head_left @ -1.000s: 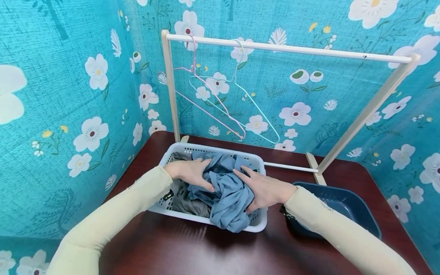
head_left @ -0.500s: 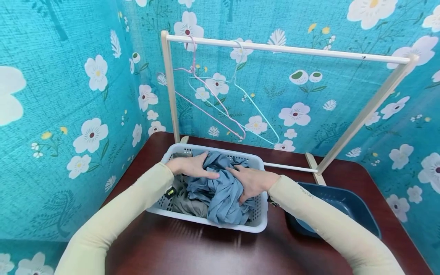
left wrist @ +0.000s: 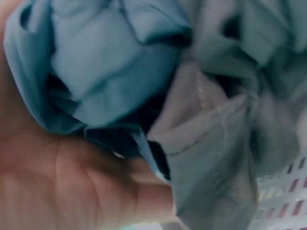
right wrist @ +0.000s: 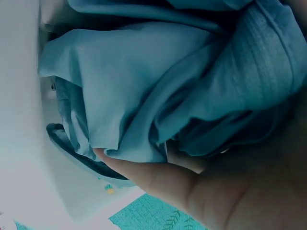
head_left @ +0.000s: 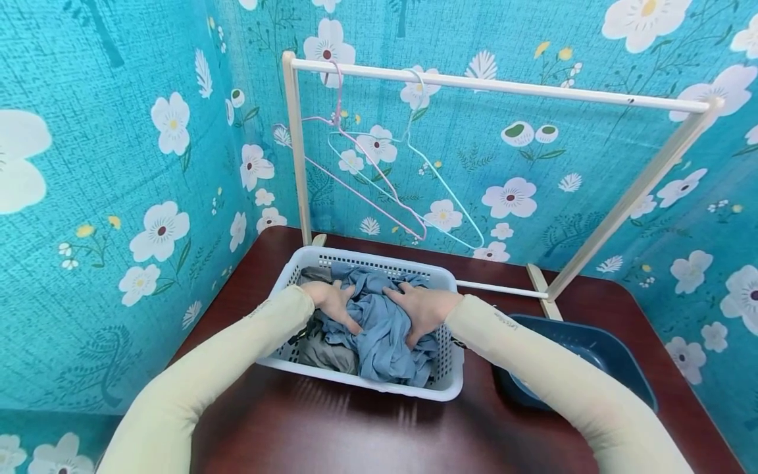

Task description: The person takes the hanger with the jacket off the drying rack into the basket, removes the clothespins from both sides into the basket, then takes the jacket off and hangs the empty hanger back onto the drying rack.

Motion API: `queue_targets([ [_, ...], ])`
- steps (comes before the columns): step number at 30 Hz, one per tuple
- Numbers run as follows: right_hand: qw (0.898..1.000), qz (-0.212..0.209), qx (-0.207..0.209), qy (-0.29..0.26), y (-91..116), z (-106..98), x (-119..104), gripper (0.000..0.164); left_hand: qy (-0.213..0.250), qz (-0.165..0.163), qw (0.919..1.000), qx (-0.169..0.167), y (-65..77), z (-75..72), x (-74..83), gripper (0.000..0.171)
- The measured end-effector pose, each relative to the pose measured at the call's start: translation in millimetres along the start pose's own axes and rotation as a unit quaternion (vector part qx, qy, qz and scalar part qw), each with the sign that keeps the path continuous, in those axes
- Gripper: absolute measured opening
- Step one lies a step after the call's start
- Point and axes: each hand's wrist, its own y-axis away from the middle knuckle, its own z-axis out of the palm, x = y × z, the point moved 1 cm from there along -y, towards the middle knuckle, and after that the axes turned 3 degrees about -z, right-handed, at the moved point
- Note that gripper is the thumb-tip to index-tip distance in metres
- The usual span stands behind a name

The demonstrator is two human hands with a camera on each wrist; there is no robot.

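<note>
A crumpled blue garment (head_left: 381, 329) lies bunched in the white plastic basket (head_left: 385, 390). My left hand (head_left: 331, 303) presses against its left side, thumb spread from the fingers; the left wrist view shows the palm along the blue cloth. On the opposite side my right hand (head_left: 423, 311) rests against the bundle, and in the right wrist view a fairly straight finger (right wrist: 158, 179) lies along the folds. Some fingertips are hidden in the cloth. Grey cloth (left wrist: 211, 158) hangs right beside the left hand and fills the basket's left part.
Behind the basket a wooden rack (head_left: 503, 82) carries a pink hanger (head_left: 379, 169) and a light blue hanger (head_left: 441, 178). A dark blue basin (head_left: 610, 355) stands to the right, under the right sleeve. Everything sits on a dark red-brown table (head_left: 355, 434) against flowered cloth walls.
The blue garment, which bulged over the basket's front rim, now lies lower and inside it. My right hand has moved left and inward with it; my left hand has shifted only slightly.
</note>
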Motion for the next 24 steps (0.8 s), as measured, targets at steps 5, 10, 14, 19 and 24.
queue_targets([
  [5,0.999,0.017,-0.028,0.022,-14.2,0.3,-4.5,0.114,-0.021,-0.004,0.9995,-0.024,-11.6,3.3,-5.6,0.114],
  [10,0.997,0.040,-0.057,0.027,-25.0,1.3,-6.4,0.112,-0.047,-0.012,0.9986,-0.018,-16.5,6.0,-4.4,0.113],
  [14,0.996,0.045,-0.073,0.035,-31.4,2.0,-6.3,0.111,-0.082,-0.015,0.9964,-0.010,-18.7,7.5,-1.4,0.111],
  [19,0.995,0.045,-0.080,0.048,-36.9,4.3,-7.8,0.109,-0.114,-0.025,0.9932,-0.011,-20.9,10.6,2.4,0.111],
  [24,0.994,0.045,-0.091,0.039,-42.6,7.0,-10.7,0.109,-0.141,-0.027,0.9896,-0.012,-21.6,13.7,2.7,0.111],
])
